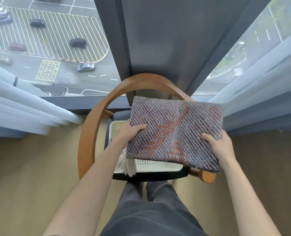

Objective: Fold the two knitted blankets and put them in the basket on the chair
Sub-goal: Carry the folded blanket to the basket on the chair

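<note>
Left hand [131,132] and right hand [217,144] clasp the folded blanket [175,130] over the basket [158,166] (perhaps touching it) on the chair [94,120].

The bare left forearm [90,176] and right forearm [240,184] stretch forward, closing in on each other toward the wrists. The left grip [130,132] clasps the near-left edge of the folded blanket [175,126]. Its thumb lies flat on top, pointing toward the right grip [217,144], and its fingers go underneath, out of sight. The right grip holds the near-right edge, with the back of the hand turned up. Its thumb presses on top, pointing back at the left grip, and its fingers are hidden beneath. The right grip sits slightly nearer the body than the left. Both wrists look roughly straight.
</note>
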A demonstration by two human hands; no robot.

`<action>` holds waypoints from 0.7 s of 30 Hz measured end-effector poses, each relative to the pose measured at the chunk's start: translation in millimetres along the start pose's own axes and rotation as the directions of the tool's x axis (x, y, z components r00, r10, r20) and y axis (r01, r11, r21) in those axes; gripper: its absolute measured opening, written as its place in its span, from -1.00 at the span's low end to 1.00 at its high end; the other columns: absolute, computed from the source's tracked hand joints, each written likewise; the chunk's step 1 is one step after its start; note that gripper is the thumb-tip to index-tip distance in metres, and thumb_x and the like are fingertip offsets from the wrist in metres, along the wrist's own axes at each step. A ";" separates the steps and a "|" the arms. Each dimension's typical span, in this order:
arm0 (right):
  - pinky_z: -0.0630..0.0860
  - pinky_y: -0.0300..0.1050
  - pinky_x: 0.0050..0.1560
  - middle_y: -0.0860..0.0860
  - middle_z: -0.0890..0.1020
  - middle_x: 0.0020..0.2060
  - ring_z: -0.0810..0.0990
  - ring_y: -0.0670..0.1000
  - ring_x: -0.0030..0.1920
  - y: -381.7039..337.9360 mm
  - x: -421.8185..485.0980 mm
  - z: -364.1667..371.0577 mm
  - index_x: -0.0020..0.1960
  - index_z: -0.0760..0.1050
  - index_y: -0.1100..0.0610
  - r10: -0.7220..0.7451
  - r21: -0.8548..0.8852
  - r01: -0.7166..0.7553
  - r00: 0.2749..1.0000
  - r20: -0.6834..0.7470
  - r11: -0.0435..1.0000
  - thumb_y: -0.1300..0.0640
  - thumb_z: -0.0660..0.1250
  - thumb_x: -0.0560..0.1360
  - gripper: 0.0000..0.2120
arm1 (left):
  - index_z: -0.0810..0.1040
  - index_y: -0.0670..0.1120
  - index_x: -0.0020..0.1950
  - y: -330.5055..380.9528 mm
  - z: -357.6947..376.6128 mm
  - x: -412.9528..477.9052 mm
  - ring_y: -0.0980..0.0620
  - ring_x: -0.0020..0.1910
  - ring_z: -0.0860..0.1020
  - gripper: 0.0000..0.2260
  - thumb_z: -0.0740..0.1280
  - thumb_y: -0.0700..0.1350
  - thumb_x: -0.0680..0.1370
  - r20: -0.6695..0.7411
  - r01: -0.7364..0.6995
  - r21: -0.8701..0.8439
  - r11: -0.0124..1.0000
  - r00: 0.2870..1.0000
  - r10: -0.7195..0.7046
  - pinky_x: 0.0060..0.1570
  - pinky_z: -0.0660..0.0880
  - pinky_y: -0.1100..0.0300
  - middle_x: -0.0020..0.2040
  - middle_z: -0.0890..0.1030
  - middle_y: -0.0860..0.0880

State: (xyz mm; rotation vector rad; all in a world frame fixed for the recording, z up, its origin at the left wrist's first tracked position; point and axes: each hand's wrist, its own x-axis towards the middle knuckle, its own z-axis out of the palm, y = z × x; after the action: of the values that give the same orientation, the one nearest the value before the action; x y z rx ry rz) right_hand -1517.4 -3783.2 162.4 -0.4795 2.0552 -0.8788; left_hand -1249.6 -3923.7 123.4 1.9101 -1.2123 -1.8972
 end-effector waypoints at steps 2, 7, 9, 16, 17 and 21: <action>0.52 0.18 0.11 -0.01 0.60 0.04 0.59 0.05 0.02 -4.8 2.1 -0.4 0.14 0.43 0.05 0.003 0.016 -0.003 1.000 -0.022 1.000 0.05 0.44 0.38 -0.62 | 0.42 -0.03 0.35 8.2 2.1 4.2 -0.05 0.16 0.52 -0.45 0.46 0.03 0.40 -0.008 -0.018 0.013 1.000 1.000 0.018 0.26 0.42 -0.07 0.22 0.56 -0.02; 0.51 0.19 0.10 -0.02 0.59 0.02 0.58 0.05 0.02 -2.8 8.2 10.1 0.11 0.41 0.03 0.012 -0.014 -0.012 0.999 -0.034 1.000 0.06 0.44 0.40 -0.66 | 0.42 -0.05 0.33 -0.4 0.9 13.0 -0.06 0.16 0.52 -0.49 0.46 -0.01 0.42 0.006 0.043 -0.028 0.999 0.999 -0.043 0.25 0.43 -0.05 0.22 0.56 -0.03; 0.51 0.17 0.10 -0.04 0.59 0.00 0.58 0.03 0.02 6.1 11.5 22.5 0.11 0.41 0.01 0.018 -0.037 -0.019 1.000 -0.025 0.999 0.08 0.44 0.41 -0.67 | 0.39 -0.07 0.34 -15.0 -4.1 19.0 -0.07 0.18 0.51 -0.49 0.45 -0.05 0.44 0.009 0.075 -0.045 0.996 0.997 -0.074 0.25 0.43 -0.06 0.24 0.54 -0.04; 0.48 -0.02 0.02 -0.04 0.58 0.01 0.56 -0.01 0.00 54.6 21.4 85.8 0.15 0.37 0.02 0.110 -0.118 -0.097 0.987 0.113 0.988 0.13 0.42 0.44 -0.65 | 0.35 -0.05 0.37 -86.5 -33.2 36.3 0.00 0.11 0.49 -0.53 0.39 -0.10 0.50 -0.031 0.193 -0.022 0.981 0.981 -0.193 0.22 0.41 0.00 0.23 0.51 -0.02; 0.46 -0.05 0.00 -0.04 0.57 0.00 0.55 0.00 -0.01 62.0 24.0 95.0 0.14 0.36 0.02 0.124 -0.145 -0.106 0.984 0.125 0.984 0.13 0.42 0.44 -0.65 | 0.34 -0.05 0.38 -97.3 -37.2 39.6 -0.02 0.13 0.49 -0.52 0.39 -0.08 0.49 -0.050 0.217 -0.014 0.976 0.975 -0.217 0.24 0.42 -0.01 0.25 0.51 -0.03; 0.44 -0.05 0.04 -0.03 0.52 0.02 0.51 -0.01 -0.01 80.5 33.6 124.1 0.17 0.34 0.05 0.196 -0.221 -0.163 0.971 0.138 0.962 0.13 0.39 0.46 -0.66 | 0.35 -0.01 0.36 -129.3 -46.8 49.3 -0.07 0.20 0.51 -0.53 0.38 -0.01 0.49 -0.124 0.258 0.077 0.963 0.961 -0.248 0.26 0.43 -0.09 0.27 0.53 -0.04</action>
State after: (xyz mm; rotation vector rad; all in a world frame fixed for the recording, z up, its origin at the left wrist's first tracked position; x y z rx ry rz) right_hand -1438.0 -3799.8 34.2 -0.4505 2.0158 -0.5033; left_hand -1162.5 -3890.6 10.9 2.2862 -1.0839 -1.8457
